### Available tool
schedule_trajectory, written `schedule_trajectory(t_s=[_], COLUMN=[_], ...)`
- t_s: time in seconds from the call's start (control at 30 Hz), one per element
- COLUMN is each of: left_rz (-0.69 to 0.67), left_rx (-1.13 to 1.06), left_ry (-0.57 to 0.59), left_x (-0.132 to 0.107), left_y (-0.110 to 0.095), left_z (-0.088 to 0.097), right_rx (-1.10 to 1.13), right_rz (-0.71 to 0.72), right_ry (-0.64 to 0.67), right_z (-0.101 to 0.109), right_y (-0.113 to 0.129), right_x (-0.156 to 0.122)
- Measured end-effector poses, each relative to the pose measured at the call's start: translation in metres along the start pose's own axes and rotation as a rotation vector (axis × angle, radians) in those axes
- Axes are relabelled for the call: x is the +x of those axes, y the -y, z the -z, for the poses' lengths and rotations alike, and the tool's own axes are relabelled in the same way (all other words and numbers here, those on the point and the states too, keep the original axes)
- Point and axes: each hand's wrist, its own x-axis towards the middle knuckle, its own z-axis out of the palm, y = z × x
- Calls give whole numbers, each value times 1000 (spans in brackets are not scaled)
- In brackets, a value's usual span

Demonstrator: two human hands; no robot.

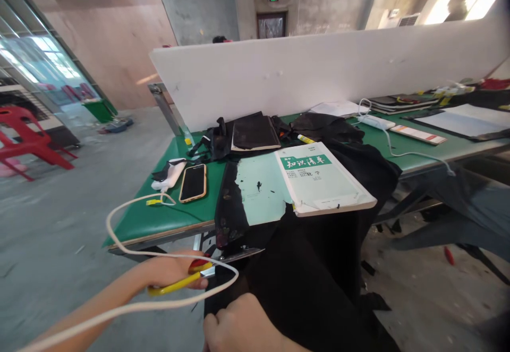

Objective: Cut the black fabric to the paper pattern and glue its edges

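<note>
My left hand is closed round the yellow and red handles of a pair of scissors. Their metal blades point right, just below the table's edge, against black fabric. This cloth hangs from the tabletop down over my front. Below the scissors my right hand is closed in a fist on the cloth; its fingertips are hidden. A white cable loops in front of my left hand and the scissors. Above, a green-and-white book lies on the cloth, beside a torn light-green sheet.
On the green table are a phone, a white charger, a black notebook, a glue stick and a power strip. A white board stands behind. Red chairs are at left; fabric scraps lie on the floor.
</note>
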Motion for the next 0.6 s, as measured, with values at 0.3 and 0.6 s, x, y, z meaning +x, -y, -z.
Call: schedule_trajectory(t_s=[0.3, 0.6], left_rz=[-35, 1], left_rx=[-179, -180], left_ry=[186, 221], left_x=[-1, 6], left_y=[6, -10], left_z=[7, 17], right_rx=[34, 4], right_rz=[3, 103], right_ry=[47, 18], right_z=[11, 4], right_y=[3, 7], right_x=[1, 1])
